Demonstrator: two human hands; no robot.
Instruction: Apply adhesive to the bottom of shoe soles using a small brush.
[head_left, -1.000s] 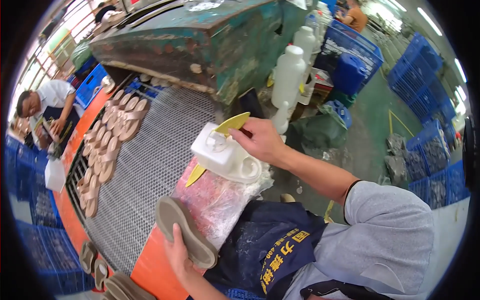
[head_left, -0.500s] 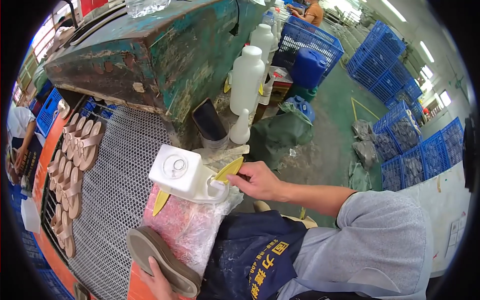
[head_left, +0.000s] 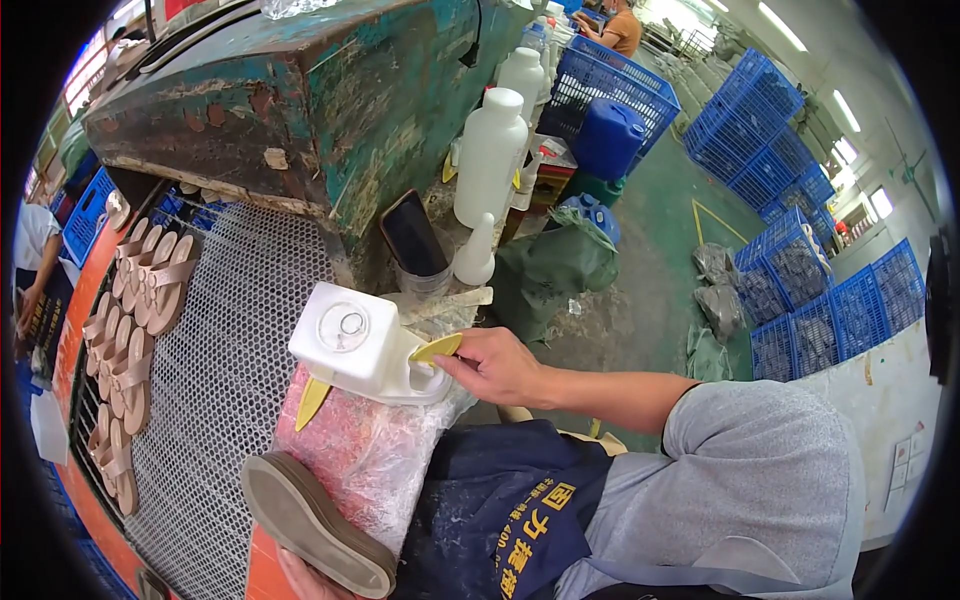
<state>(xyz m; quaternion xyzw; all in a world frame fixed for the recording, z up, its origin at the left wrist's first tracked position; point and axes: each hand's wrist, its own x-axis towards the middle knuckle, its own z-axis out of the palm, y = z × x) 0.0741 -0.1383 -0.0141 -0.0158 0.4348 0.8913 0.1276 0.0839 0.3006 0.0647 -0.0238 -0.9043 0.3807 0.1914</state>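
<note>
My left hand [head_left: 303, 577] is closed on the edge of a grey-brown shoe sole [head_left: 318, 524], tilted near the front of the bench. Most of its fingers are hidden beneath the sole. My right hand [head_left: 497, 368] pinches a yellow leaf-shaped handle [head_left: 437, 348] by its end. That handle sits at an opening in the side of a white plastic jug [head_left: 345, 332], its lower part out of sight. The jug lies on a pink pad [head_left: 345, 440] wrapped in clear film. From under the jug's left side pokes a second yellow pointed piece [head_left: 312, 403].
Beige sandals [head_left: 130, 370] stand in rows on a wire-mesh conveyor [head_left: 230, 350] at the left. Behind the jug are a phone [head_left: 413, 235] in a cup, white bottles [head_left: 490, 160] and a peeling green machine [head_left: 270, 130]. Blue crates [head_left: 750, 130] are stacked to the right.
My right hand has moved slightly left and down with the yellow handle, which now lies flatter and lower at the jug. The left fingers have slid further under the sole.
</note>
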